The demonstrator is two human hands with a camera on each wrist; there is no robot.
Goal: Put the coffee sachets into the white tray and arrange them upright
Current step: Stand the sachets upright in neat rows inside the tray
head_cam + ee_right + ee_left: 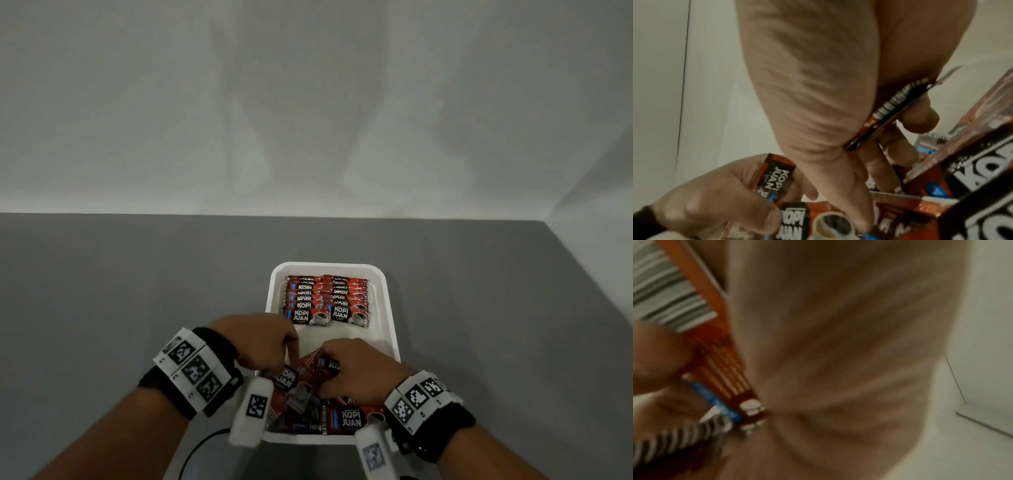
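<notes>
The counter is grey and bare on both sides of the tray, so there is open room to the left and beyond it. The tray's low white rim bounds everything. Two rows of sachets stand upright at its far end, a bare strip of floor lies behind them, and a loose heap fills the near end.

The left hand pinches one sachet. The right hand clamps another between thumb and fingers, seemingly by its long edge, though the left wrist view is too blurred to confirm much.

The packets look light, thin, glossy and likely slippery. An edge pinch near the middle should keep one from bending or sliding.
</notes>
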